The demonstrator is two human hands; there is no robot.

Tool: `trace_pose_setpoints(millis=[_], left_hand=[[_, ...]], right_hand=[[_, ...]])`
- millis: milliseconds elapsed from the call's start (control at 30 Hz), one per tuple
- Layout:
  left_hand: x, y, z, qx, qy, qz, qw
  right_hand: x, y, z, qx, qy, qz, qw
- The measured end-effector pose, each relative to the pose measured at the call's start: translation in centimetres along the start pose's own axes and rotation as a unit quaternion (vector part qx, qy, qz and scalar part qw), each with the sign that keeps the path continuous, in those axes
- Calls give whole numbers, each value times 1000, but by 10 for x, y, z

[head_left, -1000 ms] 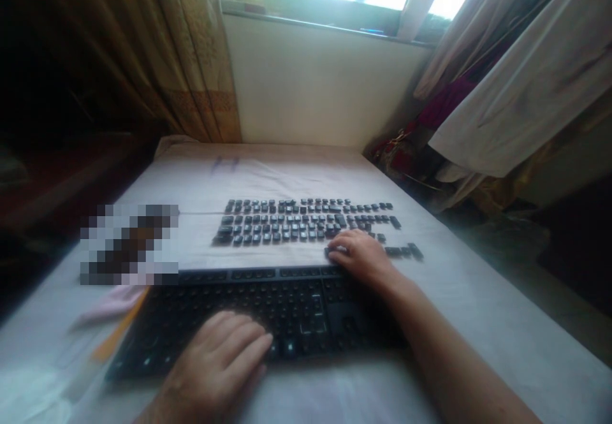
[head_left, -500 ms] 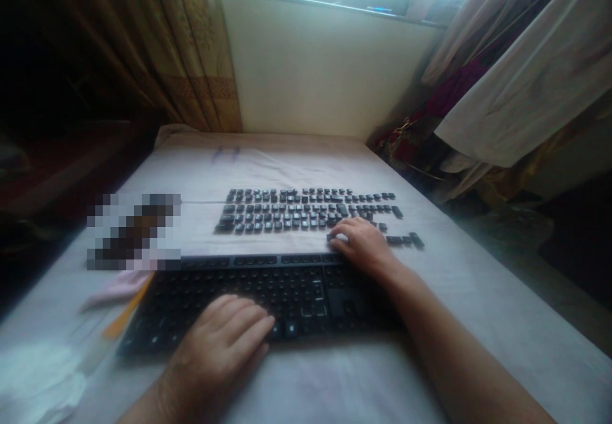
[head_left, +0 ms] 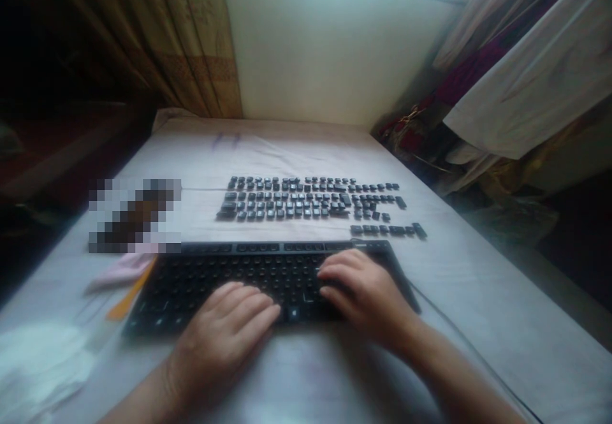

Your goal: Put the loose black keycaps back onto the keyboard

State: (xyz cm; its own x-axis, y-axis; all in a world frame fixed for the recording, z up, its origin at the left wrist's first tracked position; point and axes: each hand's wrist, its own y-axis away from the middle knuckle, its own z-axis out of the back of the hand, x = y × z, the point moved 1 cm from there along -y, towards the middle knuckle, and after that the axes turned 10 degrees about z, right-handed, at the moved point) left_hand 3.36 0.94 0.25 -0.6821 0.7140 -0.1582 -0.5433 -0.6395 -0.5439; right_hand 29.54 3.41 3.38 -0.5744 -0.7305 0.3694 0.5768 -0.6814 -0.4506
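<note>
A black keyboard (head_left: 258, 268) lies across the near part of the cloth-covered surface, with most of its keycaps off. My left hand (head_left: 229, 322) rests flat over its lower left part, fingers stretched out near a few keycaps still fitted along the bottom. Over the right part of the keyboard is my right hand (head_left: 361, 287), thumb and fingers pinched together on a small keycap that they mostly hide. Behind the keyboard, loose black keycaps (head_left: 272, 206) are laid out in rows. A shorter row of keycaps (head_left: 382, 229) sits nearer, at the right.
A cable (head_left: 471, 344) runs from the keyboard's right side toward me. Left of the keyboard are a blurred-out item (head_left: 136, 215), pink cloth (head_left: 127, 268) and an orange strip (head_left: 130, 293). White crumpled material (head_left: 43, 363) lies near left. Hanging cloths (head_left: 530, 92) border the right.
My right hand has come back from the near row of loose keycaps to the keyboard, carrying a keycap from that row's left end. My left hand stays on the keyboard. The view has tilted down slightly.
</note>
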Motion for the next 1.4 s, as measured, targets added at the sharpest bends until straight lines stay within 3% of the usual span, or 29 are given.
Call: trace_pose_setpoints(millis=[167,667,1400], left_hand=[[-2,2,-3,-32,21,-12,999],[-14,2,-13,-35,25,-24,999],[-24,-1,-15,34,-7,-1,999]], right_hand=[[13,9,-9,7,-4,16,1000],[22,10,-14,37,-15,15,999],[17,14,-16,39,-34,12,999]])
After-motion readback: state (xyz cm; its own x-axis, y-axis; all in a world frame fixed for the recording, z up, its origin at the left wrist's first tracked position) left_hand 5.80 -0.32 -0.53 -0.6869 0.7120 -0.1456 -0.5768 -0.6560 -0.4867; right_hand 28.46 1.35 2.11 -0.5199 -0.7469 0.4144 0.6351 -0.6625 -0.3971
